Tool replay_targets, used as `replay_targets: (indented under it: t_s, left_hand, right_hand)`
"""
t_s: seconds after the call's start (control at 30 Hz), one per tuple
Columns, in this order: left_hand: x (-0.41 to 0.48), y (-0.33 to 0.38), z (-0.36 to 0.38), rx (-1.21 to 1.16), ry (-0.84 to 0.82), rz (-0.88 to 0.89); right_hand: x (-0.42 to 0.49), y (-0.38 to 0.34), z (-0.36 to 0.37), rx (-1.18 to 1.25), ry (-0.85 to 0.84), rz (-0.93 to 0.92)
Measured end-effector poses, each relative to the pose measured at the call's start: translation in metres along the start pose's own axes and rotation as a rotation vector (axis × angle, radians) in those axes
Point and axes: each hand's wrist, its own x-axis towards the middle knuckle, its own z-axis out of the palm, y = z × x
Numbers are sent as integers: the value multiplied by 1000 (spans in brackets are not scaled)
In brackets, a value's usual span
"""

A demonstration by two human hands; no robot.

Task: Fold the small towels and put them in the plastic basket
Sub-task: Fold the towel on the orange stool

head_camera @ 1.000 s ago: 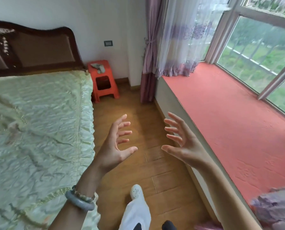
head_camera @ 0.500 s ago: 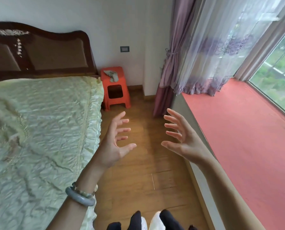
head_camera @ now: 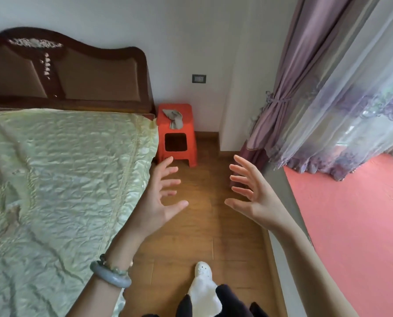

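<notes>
Left grip point(head_camera: 156, 202), right grip point(head_camera: 257, 202): released, empty, nothing fetched yet; next likely reach the grey cloth point(head_camera: 173, 117) atop the orange stool point(head_camera: 191, 143).

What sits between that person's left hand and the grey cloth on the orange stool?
Only the stool itself, its orange front with the square opening; the head view shows nothing else between the left hand and the grey cloth.
</notes>
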Motion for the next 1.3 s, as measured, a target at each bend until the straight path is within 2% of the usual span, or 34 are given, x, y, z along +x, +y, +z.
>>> replay_targets:
  t_s: [0.27, 0.57, 1.03, 1.3]
  left_hand:
    - [145, -10, -11, -41, 84, -30]
    - [270, -57, -46, -30, 125, -105]
    - [513, -136, -153, 6, 25, -144]
    - [610, -182, -177, 43, -27, -207]
  right_hand:
    - [169, 20, -38, 1, -115, -26]
    - [320, 44, -42, -10, -166, -22]
    - [572, 57, -18, -20, -88, 27]
    - [674, 82, -18, 1, -103, 108]
